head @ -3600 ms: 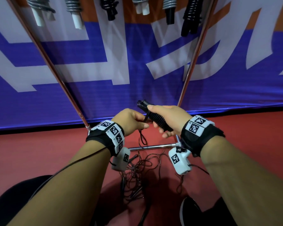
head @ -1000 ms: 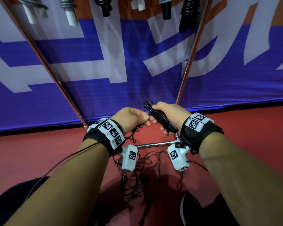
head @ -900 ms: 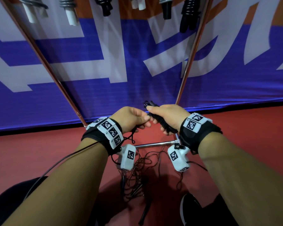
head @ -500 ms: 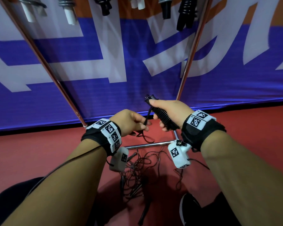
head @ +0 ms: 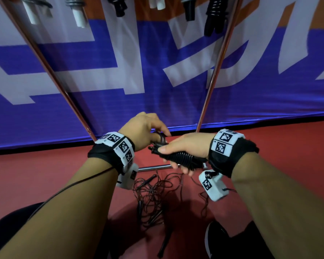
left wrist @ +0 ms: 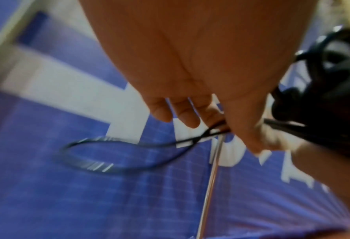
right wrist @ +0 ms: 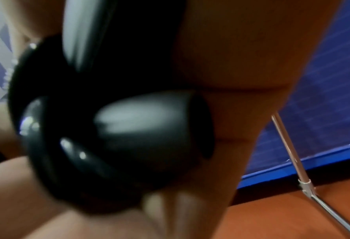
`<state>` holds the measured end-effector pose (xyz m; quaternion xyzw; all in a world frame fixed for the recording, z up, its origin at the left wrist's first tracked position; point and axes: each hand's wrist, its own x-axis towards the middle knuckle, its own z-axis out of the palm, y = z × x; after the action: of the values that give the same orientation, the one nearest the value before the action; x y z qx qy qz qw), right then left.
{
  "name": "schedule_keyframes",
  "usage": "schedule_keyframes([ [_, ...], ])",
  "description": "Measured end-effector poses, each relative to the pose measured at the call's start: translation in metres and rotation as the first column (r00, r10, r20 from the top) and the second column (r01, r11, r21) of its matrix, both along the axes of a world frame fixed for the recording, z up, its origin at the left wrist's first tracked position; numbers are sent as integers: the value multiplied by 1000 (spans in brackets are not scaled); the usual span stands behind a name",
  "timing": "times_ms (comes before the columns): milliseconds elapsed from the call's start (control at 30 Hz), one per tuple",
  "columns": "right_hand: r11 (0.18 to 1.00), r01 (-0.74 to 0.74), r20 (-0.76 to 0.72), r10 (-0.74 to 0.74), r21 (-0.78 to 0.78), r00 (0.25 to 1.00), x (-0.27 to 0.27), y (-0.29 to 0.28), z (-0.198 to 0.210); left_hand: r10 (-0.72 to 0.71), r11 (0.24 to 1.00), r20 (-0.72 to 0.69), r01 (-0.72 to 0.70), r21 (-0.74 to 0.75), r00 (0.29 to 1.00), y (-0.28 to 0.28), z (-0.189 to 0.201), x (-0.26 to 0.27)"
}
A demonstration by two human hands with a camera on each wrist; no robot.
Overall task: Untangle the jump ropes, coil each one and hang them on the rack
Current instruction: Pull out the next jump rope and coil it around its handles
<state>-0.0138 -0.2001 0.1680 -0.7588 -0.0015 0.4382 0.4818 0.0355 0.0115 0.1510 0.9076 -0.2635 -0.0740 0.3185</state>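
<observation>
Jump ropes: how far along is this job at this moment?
Done: several coiled ropes already hang at the top of the rack. In hand: the right hand grips a black wrapped bundle while the left hand pinches its cord loop. Left: a tangle with loose handles lies on the floor.

Both forearms are bare; each wrist wears a black strap (head: 232,157) carrying white blocks printed with black square markers (head: 123,146); a white camera housing (head: 212,186) hangs under each wrist; a thin black cable (head: 73,186) runs along the left forearm; dark trousers and what seems a black shoe (head: 216,238) show below.
</observation>
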Motion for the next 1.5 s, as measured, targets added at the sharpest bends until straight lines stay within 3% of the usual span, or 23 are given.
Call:
schedule_keyframes([
  [133,979,-123,-28,120,-162,992,0,3,-8,-91,992,169,74,105,981,-6,1,-5],
  [233,963,-119,12,126,-240,992,3,8,-20,-198,961,208,148,234,958,-13,4,-6],
  [333,963,7,99,21,-270,995,3,9,-27,-193,946,204,127,300,960,-19,8,-7],
  [500,879,305,343,-177,-366,922,15,-4,-35,-117,974,189,76,215,975,-24,15,-10],
  [600,852,476,338,-392,-217,856,21,-9,-34,-88,991,112,75,115,990,-28,14,-14],
  [667,838,533,286,-486,-119,826,22,-9,-31,26,999,-39,-27,-34,999,-28,14,-18],
  [767,831,554,245,-527,-50,813,22,-8,-24,117,970,-253,-165,-178,961,-25,12,-16],
  [933,782,617,122,-624,91,772,23,-5,-12,163,943,-271,-230,-239,949,-17,9,-15],
  [1033,774,624,96,-633,107,769,27,-4,-11,153,894,-401,-299,-332,903,-19,14,-18],
  [1133,801,586,169,-599,125,783,26,-3,-10,92,922,-472,-254,-292,877,-15,12,-15],
  [1267,809,573,202,-588,134,783,23,0,-8,118,898,-597,-343,-277,793,-11,7,-15],
  [1500,804,558,166,-590,205,790,18,7,-2,215,963,-475,-267,-45,853,-16,-8,-15],
])
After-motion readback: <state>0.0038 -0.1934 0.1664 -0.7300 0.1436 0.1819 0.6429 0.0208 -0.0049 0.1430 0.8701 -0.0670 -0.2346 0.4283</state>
